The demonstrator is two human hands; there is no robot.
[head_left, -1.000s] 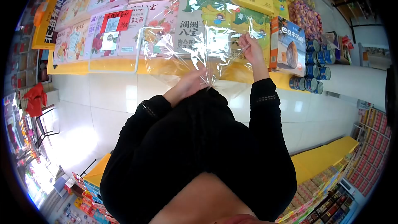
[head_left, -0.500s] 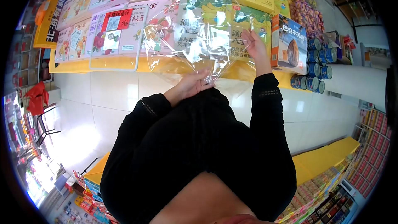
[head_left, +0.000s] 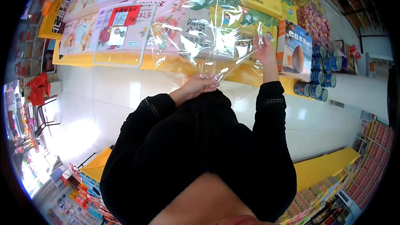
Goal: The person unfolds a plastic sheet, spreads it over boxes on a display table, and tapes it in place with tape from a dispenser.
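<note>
A clear plastic sheet or bag (head_left: pixel 212 60) spreads over green and grey boxes (head_left: pixel 198 29) and part of the pink ones. Its near edge is bunched where my left hand (head_left: pixel 202 86) pinches it, just in front of my body. My right hand (head_left: pixel 265 52) is raised at the right side of the plastic, beside the orange and blue almond box (head_left: pixel 294 52). Its fingers look slightly curled behind or against the film, and glare blurs their hold.
Pink boxes (head_left: pixel 168 18) with a red sign (head_left: pixel 125 16) in a clear frame line the yellow shelf edge (head_left: pixel 166 63). Blue cans (head_left: pixel 318 78) are stacked at the right. Behind me stands another yellow-topped shelf (head_left: pixel 325 164).
My left hand has closed on the gathered plastic and moved slightly right. My right hand has shifted a little right and down. The view has turned slightly.
</note>
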